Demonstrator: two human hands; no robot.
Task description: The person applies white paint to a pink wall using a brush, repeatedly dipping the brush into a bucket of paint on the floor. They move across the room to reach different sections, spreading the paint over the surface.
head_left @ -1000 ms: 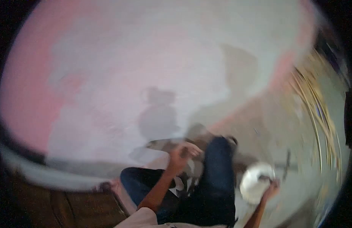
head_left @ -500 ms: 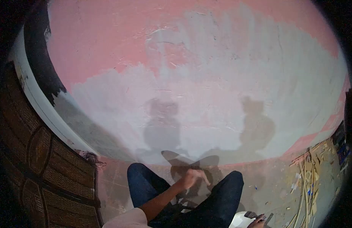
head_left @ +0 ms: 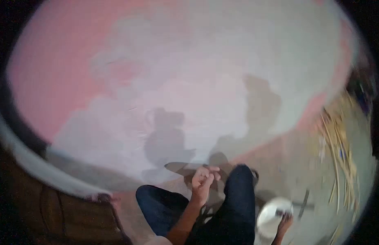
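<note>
My left hand (head_left: pixel 204 178) is raised in front of my knees. Its fingers are partly bent and apart, and nothing shows in them. At the lower right, my right hand (head_left: pixel 284 222) is at a round white tub (head_left: pixel 262 212) on the floor. It grips a short, flat dark tool (head_left: pixel 278 213), whose end is over the tub's inside; blur hides its exact kind. Facing me is a pink wall (head_left: pixel 42 81), covered over its middle and lower part by a whitish coat (head_left: pixel 197 98) with ragged edges.
My bent knees (head_left: pixel 240 179) are close to the wall's foot. A dark stick (head_left: pixel 304 203) lies beside the tub. Long thin wooden strips (head_left: pixel 338 159) are scattered on the right. A brown patterned panel (head_left: pixel 54 208) with a pale frame (head_left: pixel 46 171) stands on the left.
The view has swung to the right and down, so the tub shows more fully. My right hand is now over the tub with the tool. My left hand has turned, its fingers now bent upward.
</note>
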